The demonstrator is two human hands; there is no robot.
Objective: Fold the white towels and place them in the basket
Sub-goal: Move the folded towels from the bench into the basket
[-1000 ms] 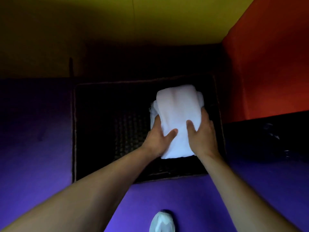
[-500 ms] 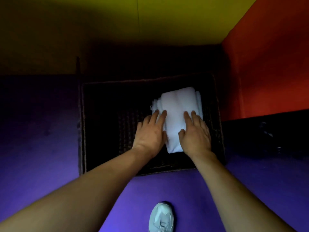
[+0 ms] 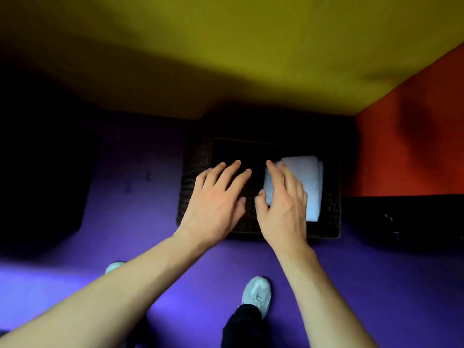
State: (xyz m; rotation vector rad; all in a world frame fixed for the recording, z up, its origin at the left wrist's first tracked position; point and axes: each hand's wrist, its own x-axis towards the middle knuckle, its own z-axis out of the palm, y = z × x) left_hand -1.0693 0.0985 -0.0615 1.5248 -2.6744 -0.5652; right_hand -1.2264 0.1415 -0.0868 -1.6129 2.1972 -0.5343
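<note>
A folded white towel (image 3: 307, 182) lies in the right half of a dark woven basket (image 3: 193, 177) on the purple floor. My left hand (image 3: 217, 202) hovers above the basket's left side, fingers spread, holding nothing. My right hand (image 3: 282, 204) is raised over the towel's left part with fingers apart and hides some of it. Neither hand grips the towel.
The basket stands in a corner between a yellow wall (image 3: 226, 59) and an orange wall (image 3: 414, 136). My two light shoes (image 3: 257, 295) stand on the purple floor (image 3: 125, 222) in front of it. A dark object (image 3: 401, 222) lies to the right.
Both hands have lifted off the towel and pulled back toward me with fingers spread. The towel stays in the basket. The view has risen and drawn away from the basket.
</note>
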